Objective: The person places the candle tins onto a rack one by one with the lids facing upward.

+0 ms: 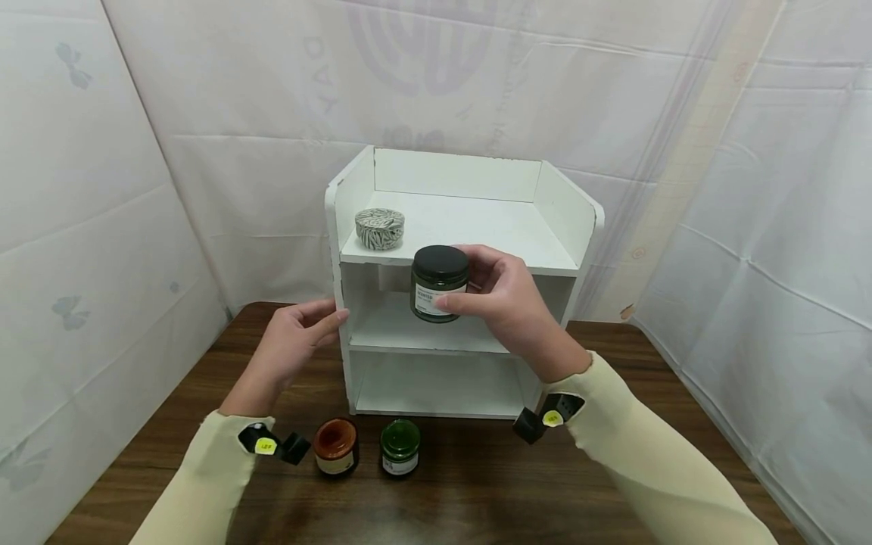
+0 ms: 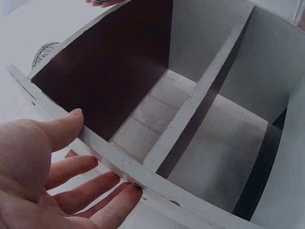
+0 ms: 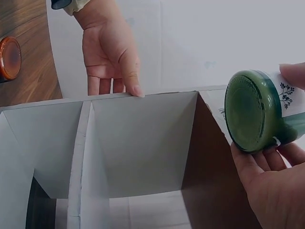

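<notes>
My right hand (image 1: 507, 303) grips a dark green glass candle jar (image 1: 440, 284) with a black lid and a white label. The jar is held up in front of the white shelf unit (image 1: 436, 344), near its top board's front edge. In the right wrist view the green base of the jar (image 3: 248, 112) faces the camera. My left hand (image 1: 293, 341) touches the unit's left side panel, thumb at the front edge and fingers along the outside, as the left wrist view shows. A round tin (image 1: 379, 229) with a grey-and-white leaf pattern sits on the top board at the left.
On the brown wooden table (image 1: 477, 484), before the unit, stand an orange-brown glass jar (image 1: 335, 446) and a green glass jar (image 1: 400, 447), side by side. White patterned sheeting (image 1: 272, 182) hangs behind and at both sides.
</notes>
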`<state>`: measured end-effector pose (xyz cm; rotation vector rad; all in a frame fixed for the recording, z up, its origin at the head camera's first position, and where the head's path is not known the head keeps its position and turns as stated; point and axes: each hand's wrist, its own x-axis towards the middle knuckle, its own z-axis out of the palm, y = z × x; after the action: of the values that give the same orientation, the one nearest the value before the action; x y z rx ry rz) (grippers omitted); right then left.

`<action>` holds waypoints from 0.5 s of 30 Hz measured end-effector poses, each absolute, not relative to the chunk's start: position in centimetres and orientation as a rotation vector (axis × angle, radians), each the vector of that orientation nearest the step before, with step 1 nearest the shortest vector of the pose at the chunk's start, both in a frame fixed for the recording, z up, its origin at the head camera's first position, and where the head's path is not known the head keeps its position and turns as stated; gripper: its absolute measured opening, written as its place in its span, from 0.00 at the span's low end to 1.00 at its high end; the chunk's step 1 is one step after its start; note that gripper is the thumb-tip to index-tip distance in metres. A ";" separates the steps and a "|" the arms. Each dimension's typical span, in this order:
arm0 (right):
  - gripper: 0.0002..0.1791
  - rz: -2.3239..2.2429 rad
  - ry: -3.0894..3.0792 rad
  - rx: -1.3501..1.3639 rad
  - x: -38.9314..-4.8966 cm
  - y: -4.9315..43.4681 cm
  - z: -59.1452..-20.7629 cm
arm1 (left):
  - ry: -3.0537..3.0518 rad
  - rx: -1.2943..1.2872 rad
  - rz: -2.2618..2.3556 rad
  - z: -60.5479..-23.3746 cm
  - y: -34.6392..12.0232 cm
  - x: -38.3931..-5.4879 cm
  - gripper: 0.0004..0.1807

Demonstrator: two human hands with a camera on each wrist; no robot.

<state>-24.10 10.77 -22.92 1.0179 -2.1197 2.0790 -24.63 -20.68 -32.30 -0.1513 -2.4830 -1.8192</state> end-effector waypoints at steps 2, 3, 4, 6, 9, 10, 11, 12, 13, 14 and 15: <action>0.30 2.081 -2.110 1.019 -24.2 10.7 -22.8 | -2.483 -0.152 -1.821 -32.3 -20.7 -24.7 0.43; 0.30 2.087 -2.102 1.021 -24.2 10.7 -22.7 | -2.484 -0.153 -1.822 -32.3 -20.7 -24.7 0.42; 0.30 2.092 -2.096 1.023 -24.3 10.7 -22.7 | -2.483 -0.155 -1.824 -32.3 -20.7 -24.7 0.42; 0.31 2.096 -2.084 1.026 -24.4 10.7 -22.5 | -2.481 -0.158 -1.828 -32.3 -20.7 -24.7 0.42; 0.31 2.112 -2.062 1.026 -24.5 10.7 -22.3 | -2.477 -0.163 -1.833 -32.3 -20.7 -24.6 0.42; 0.31 2.113 -2.059 1.024 -24.6 10.7 -22.2 | -2.477 -0.163 -1.834 -32.2 -20.7 -24.6 0.42; 0.31 2.116 -2.055 1.021 -24.6 10.7 -22.2 | -2.476 -0.163 -1.833 -32.2 -20.7 -24.6 0.42; 0.31 2.121 -2.050 1.017 -24.7 10.7 -22.1 | -2.477 -0.163 -1.831 -32.2 -20.7 -24.6 0.42; 0.31 2.126 -2.045 1.017 -24.7 10.7 -22.0 | -2.479 -0.162 -1.830 -32.2 -20.7 -24.6 0.42; 0.31 2.128 -2.044 1.016 -24.7 10.7 -22.0 | -2.483 -0.158 -1.825 -32.2 -20.7 -24.6 0.42; 0.31 2.132 -2.040 1.018 -24.7 10.7 -22.0 | -2.482 -0.157 -1.823 -32.2 -20.7 -24.6 0.42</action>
<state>-24.75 10.71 -21.95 1.0179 -2.0397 2.1323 -24.61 -20.68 -32.22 -0.1569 -2.4823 -1.8230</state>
